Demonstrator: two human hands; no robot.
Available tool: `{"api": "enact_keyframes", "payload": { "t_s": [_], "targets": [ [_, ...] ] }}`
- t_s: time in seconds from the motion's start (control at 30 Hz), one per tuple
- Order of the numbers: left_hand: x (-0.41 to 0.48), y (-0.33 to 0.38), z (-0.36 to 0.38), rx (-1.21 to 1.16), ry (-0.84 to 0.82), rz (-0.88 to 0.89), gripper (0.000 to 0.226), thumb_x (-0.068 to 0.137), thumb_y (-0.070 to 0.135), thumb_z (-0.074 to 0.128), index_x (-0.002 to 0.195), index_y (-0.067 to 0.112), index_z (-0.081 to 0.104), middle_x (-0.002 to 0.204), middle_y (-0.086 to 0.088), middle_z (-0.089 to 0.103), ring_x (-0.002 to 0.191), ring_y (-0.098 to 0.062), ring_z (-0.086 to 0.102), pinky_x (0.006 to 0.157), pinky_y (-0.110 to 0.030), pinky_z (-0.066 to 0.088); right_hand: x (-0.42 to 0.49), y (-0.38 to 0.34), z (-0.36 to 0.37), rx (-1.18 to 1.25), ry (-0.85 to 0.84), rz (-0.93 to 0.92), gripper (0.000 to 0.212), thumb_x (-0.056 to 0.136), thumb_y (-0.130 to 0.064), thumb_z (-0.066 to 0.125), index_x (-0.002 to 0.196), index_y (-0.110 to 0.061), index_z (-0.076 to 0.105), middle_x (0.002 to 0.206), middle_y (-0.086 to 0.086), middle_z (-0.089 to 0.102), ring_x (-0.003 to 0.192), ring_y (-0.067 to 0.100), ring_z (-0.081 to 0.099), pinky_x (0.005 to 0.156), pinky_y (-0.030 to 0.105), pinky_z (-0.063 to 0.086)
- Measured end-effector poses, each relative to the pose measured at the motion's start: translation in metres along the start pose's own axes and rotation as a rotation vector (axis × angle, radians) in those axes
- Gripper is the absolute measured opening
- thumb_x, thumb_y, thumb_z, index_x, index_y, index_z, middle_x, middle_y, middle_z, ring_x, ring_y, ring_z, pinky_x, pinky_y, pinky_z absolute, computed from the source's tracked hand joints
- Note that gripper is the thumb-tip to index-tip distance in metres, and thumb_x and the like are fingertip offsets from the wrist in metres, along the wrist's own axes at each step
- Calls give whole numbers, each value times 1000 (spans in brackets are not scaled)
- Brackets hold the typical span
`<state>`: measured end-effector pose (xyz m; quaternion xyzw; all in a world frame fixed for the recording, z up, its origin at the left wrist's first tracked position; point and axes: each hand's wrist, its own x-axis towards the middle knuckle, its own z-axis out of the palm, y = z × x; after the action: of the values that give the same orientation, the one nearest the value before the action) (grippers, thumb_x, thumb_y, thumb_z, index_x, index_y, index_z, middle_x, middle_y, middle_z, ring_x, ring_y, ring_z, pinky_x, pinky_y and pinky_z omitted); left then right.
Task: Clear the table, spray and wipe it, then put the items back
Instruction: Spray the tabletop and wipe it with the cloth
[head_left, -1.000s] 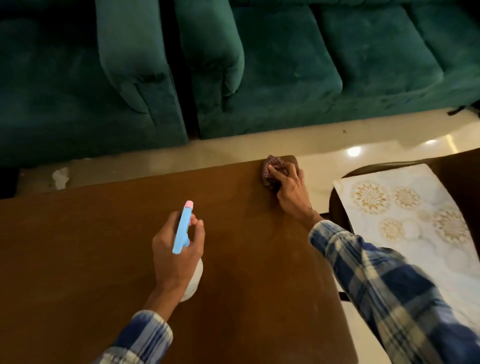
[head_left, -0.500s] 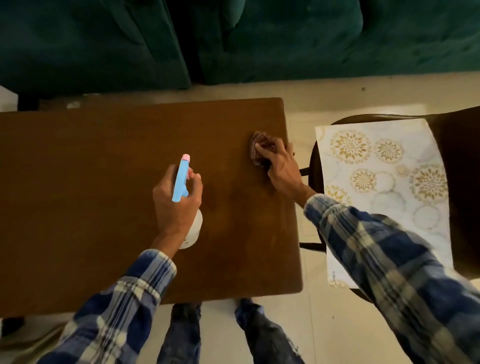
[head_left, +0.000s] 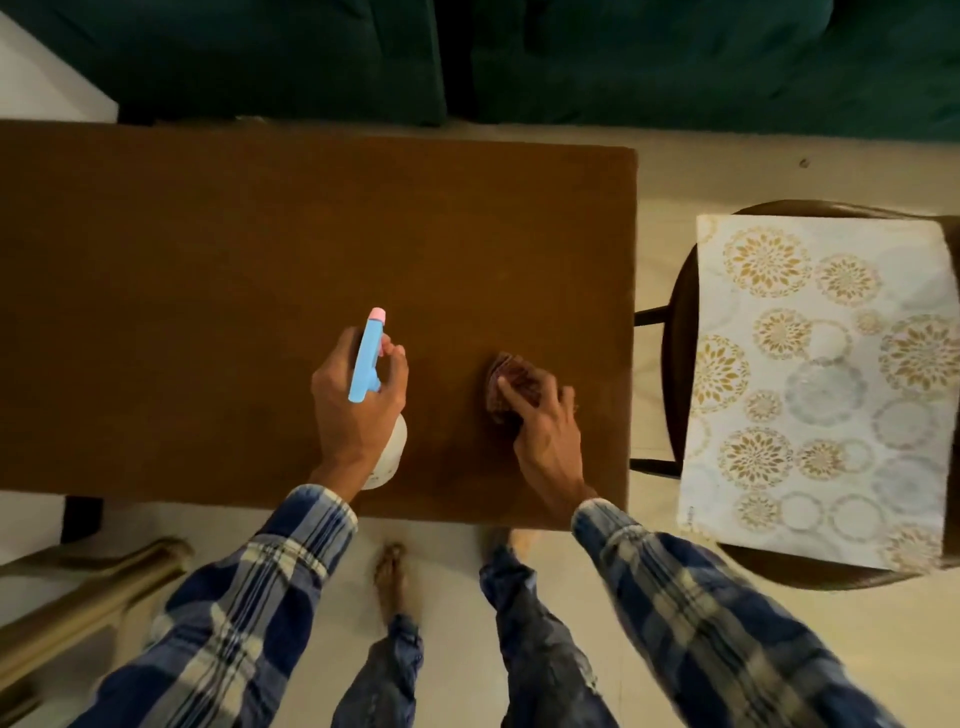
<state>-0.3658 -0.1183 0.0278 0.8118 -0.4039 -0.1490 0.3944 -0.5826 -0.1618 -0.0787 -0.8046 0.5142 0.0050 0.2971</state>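
Lower middle of the frame: left hand (head_left: 358, 395) is wrapped round the neck of a white plastic spray bottle with blue trigger head and pink nozzle (head_left: 367, 358). Nozzle points toward the top of the frame, bottle is tilted over the tabletop, so likely kept ready for another spritz. Just to its right, right hand (head_left: 545, 431) has its fingers bent over a bunched dark red checked cloth (head_left: 501, 384) and presses it flat to the wood; bunching gives a firm pad for rubbing. Hands are near each other but apart.

Step judged as wiping, right part of the top, near the front edge. Brown rectangular wooden table (head_left: 208, 260) fills the middle left of the frame, with nothing else on it, so clearing looks done. No visible wet patches, can't tell how much has been sprayed.

At right, a dark round-edged chair (head_left: 672, 364) carries a white sheet with gold floral rings (head_left: 815, 384), probably a table item parked there for putting back. Dark green upholstered sofa (head_left: 675, 62) runs along the top, on a pale floor (head_left: 670, 171).
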Motion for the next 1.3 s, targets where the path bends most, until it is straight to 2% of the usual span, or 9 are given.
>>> {"api": "enact_keyframes", "payload": {
  "t_s": [0.1, 0.33, 0.53, 0.7, 0.83, 0.97, 1.07, 1.23, 1.3],
  "targets": [
    [-16, -22, -26, 17, 12, -18, 16, 93, 27, 70, 101, 23, 57, 78, 23, 52, 71, -6, 62, 60, -10, 51, -1, -58, 22, 57, 91, 181, 70, 88, -2, 52, 151, -31, 42, 152, 8, 27, 124, 38, 33, 94, 56, 51],
    [-56, -73, -89, 21, 34, 0, 16, 94, 29, 66, 96, 13, 61, 72, 9, 56, 59, -8, 58, 55, -9, 47, -83, -156, 109, -16, -164, -249, 76, 93, -3, 55, 157, -36, 30, 163, 7, 18, 141, 38, 24, 113, 54, 40],
    [-81, -102, -126, -47, 33, 36, 14, 93, 20, 69, 98, 8, 64, 78, 3, 63, 63, -9, 61, 62, -8, 49, -91, -131, 105, 40, 143, 217, 74, 84, 2, 49, 152, -26, 44, 151, 16, 31, 117, 42, 37, 95, 56, 48],
    [-98, -117, -138, -3, 9, 66, 13, 92, 19, 70, 98, 9, 62, 74, 6, 58, 59, -8, 57, 57, -11, 49, -104, -200, 149, -5, -47, -168, 72, 93, 1, 51, 155, -33, 36, 160, 10, 22, 133, 38, 31, 111, 51, 41],
    [-102, -111, -131, -52, -4, 72, 13, 92, 17, 70, 99, 11, 61, 75, 8, 57, 61, -6, 58, 60, -8, 49, -117, -157, 140, -53, 9, -103, 74, 90, 3, 45, 154, -34, 37, 160, 10, 24, 129, 38, 34, 108, 51, 44],
    [-102, -94, -111, -111, -42, 86, 11, 92, 17, 69, 97, 10, 62, 74, 9, 57, 64, -10, 60, 58, -8, 49, -132, -46, 83, 14, 257, 319, 80, 80, 6, 42, 150, -33, 46, 153, 10, 31, 118, 39, 36, 97, 57, 47],
    [-101, -72, -85, -115, -55, 95, 10, 92, 18, 69, 96, 11, 62, 71, 9, 57, 64, -11, 60, 55, -9, 48, -127, -8, 53, 89, 401, 552, 73, 81, 4, 45, 148, -25, 51, 148, 14, 34, 123, 40, 31, 106, 58, 39],
    [-102, -34, -38, -56, -103, 131, 11, 90, 15, 71, 96, 13, 62, 71, 8, 56, 56, -7, 57, 54, -13, 48, -134, -39, 76, -40, 51, 147, 85, 82, 1, 46, 155, -40, 31, 158, 9, 24, 123, 38, 35, 104, 56, 45],
    [-100, -20, -25, -47, -113, 142, 12, 90, 15, 72, 96, 15, 61, 71, 8, 56, 56, -7, 57, 52, -15, 49, -136, -17, 70, -61, 55, 94, 85, 83, -2, 51, 155, -41, 30, 158, 8, 25, 123, 38, 38, 101, 52, 49]
  ]
}}
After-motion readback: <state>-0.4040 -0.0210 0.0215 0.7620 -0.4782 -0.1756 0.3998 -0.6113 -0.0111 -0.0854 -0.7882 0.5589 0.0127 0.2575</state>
